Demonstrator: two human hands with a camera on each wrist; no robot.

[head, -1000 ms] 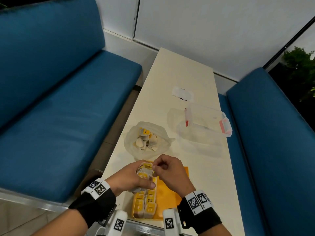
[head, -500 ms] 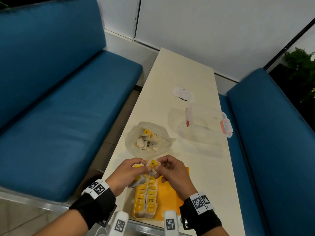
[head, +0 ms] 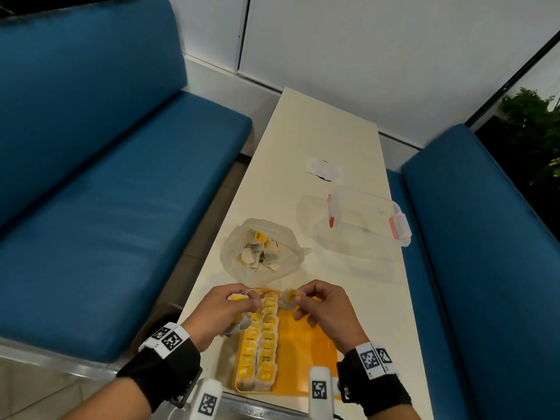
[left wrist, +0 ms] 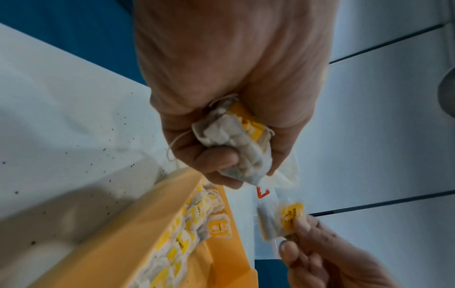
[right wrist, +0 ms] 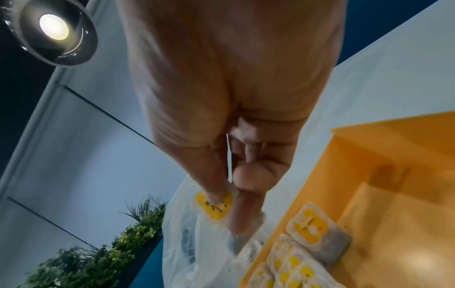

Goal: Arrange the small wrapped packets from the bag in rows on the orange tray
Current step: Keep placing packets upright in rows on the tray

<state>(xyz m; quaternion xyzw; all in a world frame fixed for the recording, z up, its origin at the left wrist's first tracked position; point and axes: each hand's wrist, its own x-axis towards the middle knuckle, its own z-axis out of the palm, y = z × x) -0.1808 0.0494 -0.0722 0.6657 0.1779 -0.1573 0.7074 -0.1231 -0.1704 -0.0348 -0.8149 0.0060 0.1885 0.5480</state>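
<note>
Cream worktop (head: 318, 140) sat between blue benches (head: 106, 207). Our left hand (head: 221, 313) gripped a bunch of packets (left wrist: 236, 140), fingers curled round them. Our right hand (head: 324, 307) pinched one packet (head: 289, 298) over the orange tray (head: 306, 359), two rows already laid (head: 259, 344); the bag (head: 260, 253) was just beyond.

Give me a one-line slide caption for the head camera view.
Left hand grips spare packets while right hand pinches one packet above the half-filled orange tray.
</note>
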